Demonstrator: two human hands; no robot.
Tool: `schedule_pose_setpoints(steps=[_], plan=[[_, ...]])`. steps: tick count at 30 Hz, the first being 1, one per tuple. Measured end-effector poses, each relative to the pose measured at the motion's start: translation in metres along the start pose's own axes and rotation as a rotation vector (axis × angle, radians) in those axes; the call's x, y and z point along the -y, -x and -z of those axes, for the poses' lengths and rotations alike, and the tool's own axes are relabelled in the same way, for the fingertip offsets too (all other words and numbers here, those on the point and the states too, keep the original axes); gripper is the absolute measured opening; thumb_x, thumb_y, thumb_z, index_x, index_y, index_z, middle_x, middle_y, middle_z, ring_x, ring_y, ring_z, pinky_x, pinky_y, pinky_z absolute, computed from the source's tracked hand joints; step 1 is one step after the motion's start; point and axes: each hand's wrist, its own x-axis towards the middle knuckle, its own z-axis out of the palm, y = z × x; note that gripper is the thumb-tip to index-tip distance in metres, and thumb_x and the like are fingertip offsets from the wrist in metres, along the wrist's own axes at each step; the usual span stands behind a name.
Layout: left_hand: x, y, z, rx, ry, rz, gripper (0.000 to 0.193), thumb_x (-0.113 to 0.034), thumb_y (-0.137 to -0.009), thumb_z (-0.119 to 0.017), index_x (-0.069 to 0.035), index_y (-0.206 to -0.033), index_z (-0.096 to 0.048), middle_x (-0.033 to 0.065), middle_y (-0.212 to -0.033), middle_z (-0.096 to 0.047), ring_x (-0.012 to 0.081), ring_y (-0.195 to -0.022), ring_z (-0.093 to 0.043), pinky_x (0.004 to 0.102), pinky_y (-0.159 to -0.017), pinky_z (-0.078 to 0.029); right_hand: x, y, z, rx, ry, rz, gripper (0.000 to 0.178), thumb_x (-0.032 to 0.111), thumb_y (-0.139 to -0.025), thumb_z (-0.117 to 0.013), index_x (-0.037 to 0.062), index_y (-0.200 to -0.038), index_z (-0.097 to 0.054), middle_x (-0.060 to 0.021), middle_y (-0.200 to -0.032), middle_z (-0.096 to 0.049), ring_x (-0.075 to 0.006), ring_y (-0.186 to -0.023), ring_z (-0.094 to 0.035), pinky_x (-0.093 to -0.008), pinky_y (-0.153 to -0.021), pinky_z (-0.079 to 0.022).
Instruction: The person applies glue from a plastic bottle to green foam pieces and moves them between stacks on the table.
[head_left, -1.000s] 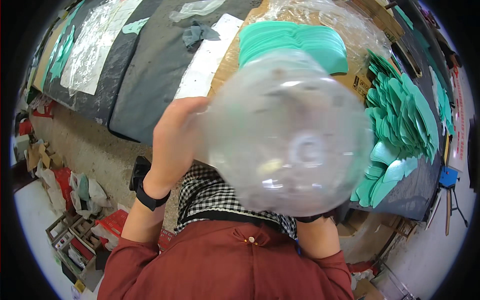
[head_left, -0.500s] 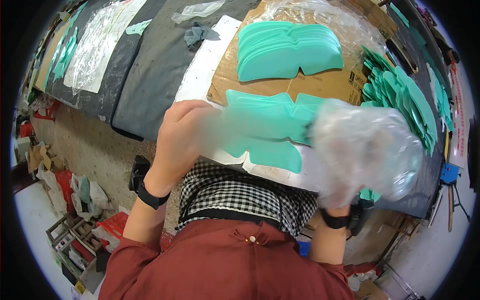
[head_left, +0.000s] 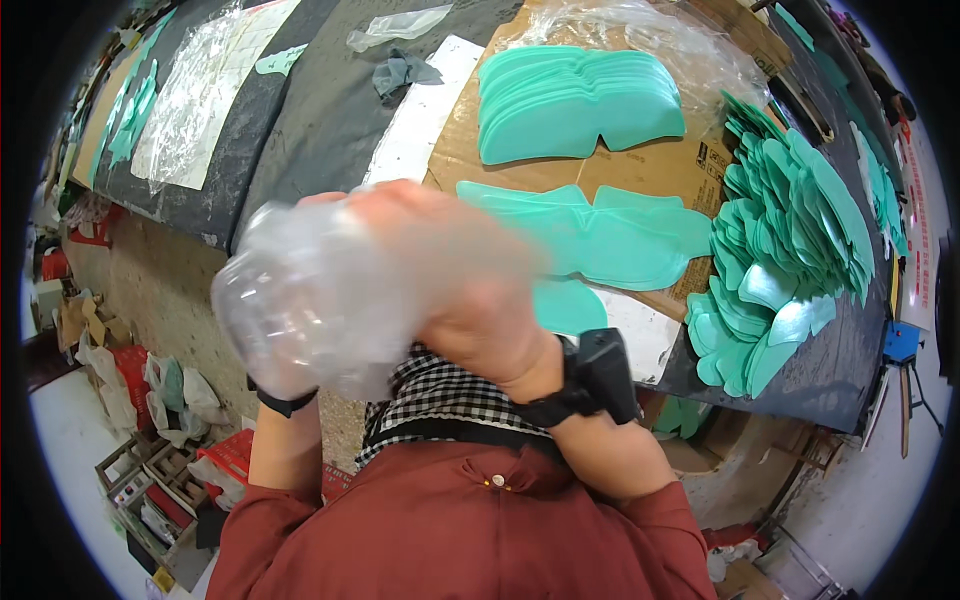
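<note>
A crumpled clear plastic bundle (head_left: pixel 315 300), smeared by motion, hangs in front of my body at the left. My right hand (head_left: pixel 465 285) reaches across to it, blurred, with its fingers closed against the bundle. My left hand (head_left: pixel 290 368) is mostly covered by the plastic, so its fingers are hidden. Just beyond the right hand, flat green notched sheets (head_left: pixel 640 240) lie on the cardboard. Another green piece (head_left: pixel 572 305) rests on the white board nearer me, partly behind the right hand.
A neat stack of green notched pieces (head_left: pixel 580 110) sits farther back on the cardboard (head_left: pixel 690 175). Loose green pieces (head_left: pixel 785 220) heap up at the right. A grey cloth (head_left: pixel 403 72) and clear film (head_left: pixel 400 25) lie at the back, with more film (head_left: pixel 190 110) at far left.
My right hand and the plastic bundle have swung from the right across to the left, covering my left hand. The heap of green pieces at the right is now uncovered.
</note>
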Motion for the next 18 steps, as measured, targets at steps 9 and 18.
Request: schedule_pose_setpoints(steps=[9,18], plan=[[0.028,-0.017,0.029,-0.062,0.160,0.177,0.023,-0.001,-0.096,-0.065,-0.004,-0.117,-0.073,0.0062,-0.116,-0.068,0.0167,-0.104,-0.064,0.0280,-0.091,-0.049,0.023,-0.003,0.011,-0.073,-0.002,0.105,0.044,0.009,-0.077,-0.080,0.0047,-0.121,-0.073,-0.0177,-0.118,-0.072,-0.0376,-0.103,-0.071,-0.0438,-0.087,-0.057],[-0.042,-0.100,-0.052,0.077,-0.014,-0.151,0.045,-0.022,-0.087,-0.079,-0.005,-0.128,-0.069,0.0110,-0.120,-0.067,0.0289,-0.103,-0.066,0.0377,-0.092,-0.052,0.002,0.097,0.135,-0.204,0.157,-0.356,0.049,0.009,-0.085,-0.078,0.0026,-0.132,-0.064,-0.0181,-0.124,-0.070,-0.0346,-0.111,-0.071,-0.0437,-0.093,-0.058]])
